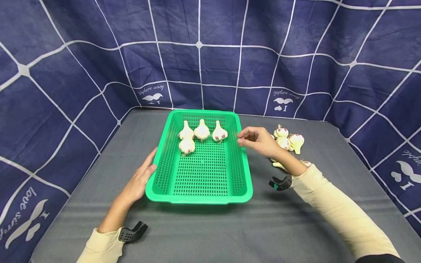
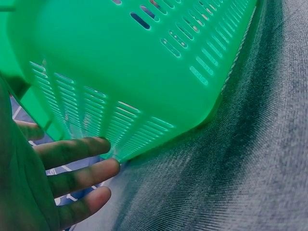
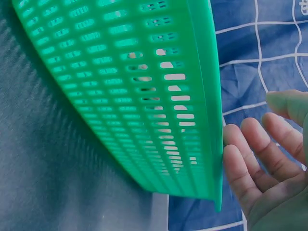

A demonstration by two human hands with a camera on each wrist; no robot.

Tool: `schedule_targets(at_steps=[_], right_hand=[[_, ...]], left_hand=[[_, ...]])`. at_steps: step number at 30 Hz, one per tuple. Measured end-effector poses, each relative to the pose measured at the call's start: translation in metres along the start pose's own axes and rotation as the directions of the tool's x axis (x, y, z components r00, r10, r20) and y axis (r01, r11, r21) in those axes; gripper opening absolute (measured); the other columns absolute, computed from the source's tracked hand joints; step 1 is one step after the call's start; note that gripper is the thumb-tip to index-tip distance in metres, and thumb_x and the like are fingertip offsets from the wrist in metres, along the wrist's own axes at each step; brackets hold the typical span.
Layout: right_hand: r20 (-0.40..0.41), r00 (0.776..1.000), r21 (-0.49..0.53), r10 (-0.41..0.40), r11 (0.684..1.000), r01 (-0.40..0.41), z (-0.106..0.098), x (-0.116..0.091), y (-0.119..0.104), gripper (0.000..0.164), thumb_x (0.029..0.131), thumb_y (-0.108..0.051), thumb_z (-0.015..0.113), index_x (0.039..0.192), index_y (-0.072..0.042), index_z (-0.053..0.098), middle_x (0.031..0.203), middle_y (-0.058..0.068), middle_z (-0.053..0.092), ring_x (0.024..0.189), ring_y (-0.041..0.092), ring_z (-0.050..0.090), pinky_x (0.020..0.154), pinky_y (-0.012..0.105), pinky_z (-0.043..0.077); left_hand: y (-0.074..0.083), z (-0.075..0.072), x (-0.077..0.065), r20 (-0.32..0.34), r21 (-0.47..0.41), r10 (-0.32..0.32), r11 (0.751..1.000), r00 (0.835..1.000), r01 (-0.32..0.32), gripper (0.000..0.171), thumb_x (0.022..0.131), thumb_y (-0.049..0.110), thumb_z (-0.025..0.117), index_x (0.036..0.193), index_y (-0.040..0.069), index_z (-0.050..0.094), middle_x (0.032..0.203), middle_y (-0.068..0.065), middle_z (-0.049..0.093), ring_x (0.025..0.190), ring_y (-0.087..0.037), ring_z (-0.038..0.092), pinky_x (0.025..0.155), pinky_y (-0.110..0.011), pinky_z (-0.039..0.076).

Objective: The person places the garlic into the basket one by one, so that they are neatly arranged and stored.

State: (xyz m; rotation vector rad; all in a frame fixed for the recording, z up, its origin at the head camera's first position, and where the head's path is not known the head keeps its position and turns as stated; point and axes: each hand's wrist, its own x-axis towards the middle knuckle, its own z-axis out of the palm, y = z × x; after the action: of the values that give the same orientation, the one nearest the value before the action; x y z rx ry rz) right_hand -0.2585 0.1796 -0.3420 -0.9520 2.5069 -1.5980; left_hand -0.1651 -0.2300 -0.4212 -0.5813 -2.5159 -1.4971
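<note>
A green perforated plastic basket [image 1: 200, 199] stands on the grey cloth, with several garlic bulbs [image 1: 202, 130] grouped toward its far end. My left hand [image 1: 137, 183] is at the basket's left side, thumb by the rim. The left wrist view shows its fingers [image 2: 84, 177] extended along the outer slotted wall. Over at the right rim, my right hand [image 1: 260, 141] has its fingers loosely bent and nothing between them. In the right wrist view its fingertips [image 3: 233, 134] are right at the rim's outer edge.
More garlic bulbs [image 1: 296, 141] lie in a loose pile right of the basket, partly hidden behind the right hand and forearm. A dark blue curtain [image 1: 217, 65] with white lines rises behind and at both sides of the grey cloth [image 1: 197, 233].
</note>
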Motion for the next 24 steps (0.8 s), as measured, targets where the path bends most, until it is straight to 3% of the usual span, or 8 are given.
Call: schedule_targets(at_steps=[6,14,24], right_hand=[[-0.032,0.999,0.002,0.037,0.999,-0.037,-0.011,-0.014,0.005,0.012,0.092,0.002,0.066,0.101,0.011,0.065,0.084,0.017,0.069,0.071,0.014,0.067,0.066,0.028,0.056],[-0.061,0.996,-0.015,0.062,0.998,-0.063,-0.027,-0.029,0.010,0.015,0.093,0.002,0.065,0.104,0.012,0.063,0.087,0.023,0.068,0.075,0.012,0.069,0.066,0.026,0.056],[-0.130,0.987,-0.035,0.091,0.995,-0.096,-0.039,-0.046,0.012,0.014,0.093,0.000,0.066,0.102,0.011,0.065,0.087,0.022,0.068,0.074,0.011,0.068,0.065,0.024,0.055]], left_hand=[[0.000,0.000,0.000,-0.001,0.005,-0.005,1.000,1.000,0.005,0.054,0.107,0.018,0.032,0.157,0.005,0.021,0.157,-0.023,0.028,0.141,-0.019,0.024,0.105,-0.009,0.017],[0.001,0.000,0.001,-0.003,-0.011,0.012,1.000,1.000,-0.012,0.053,0.106,0.016,0.032,0.157,0.003,0.022,0.156,-0.025,0.029,0.137,-0.004,0.025,0.105,-0.008,0.017],[-0.001,0.000,0.002,-0.004,-0.020,0.022,1.000,1.000,-0.022,0.053,0.106,0.015,0.032,0.156,-0.001,0.021,0.156,-0.025,0.029,0.136,0.001,0.025,0.105,-0.007,0.017]])
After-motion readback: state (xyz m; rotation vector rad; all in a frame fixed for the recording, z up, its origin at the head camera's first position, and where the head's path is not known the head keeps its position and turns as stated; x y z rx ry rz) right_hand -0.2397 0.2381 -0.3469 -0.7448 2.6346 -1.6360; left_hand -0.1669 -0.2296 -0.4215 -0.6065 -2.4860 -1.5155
